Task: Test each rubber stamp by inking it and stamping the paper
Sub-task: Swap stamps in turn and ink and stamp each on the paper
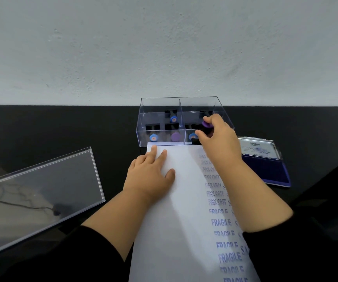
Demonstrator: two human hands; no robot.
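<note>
A white paper sheet point(186, 210) lies on the black table, printed down its right side with blue FAX OUT and FRAGILE marks. My left hand point(149, 174) rests flat on its upper left part, fingers spread. My right hand point(215, 137) grips a black stamp with a purple knob point(206, 124) at the near right corner of the clear box point(184, 102), just past the paper's top edge. Several other stamps with blue and purple knobs point(173, 119) stand in the box's compartments. The open blue ink pad point(265, 167) lies to the right of my right wrist.
The box's clear lid point(41, 192) lies tilted on the table at the left. A pale wall rises right behind the box. Dark sleeves cover both forearms at the bottom of the view.
</note>
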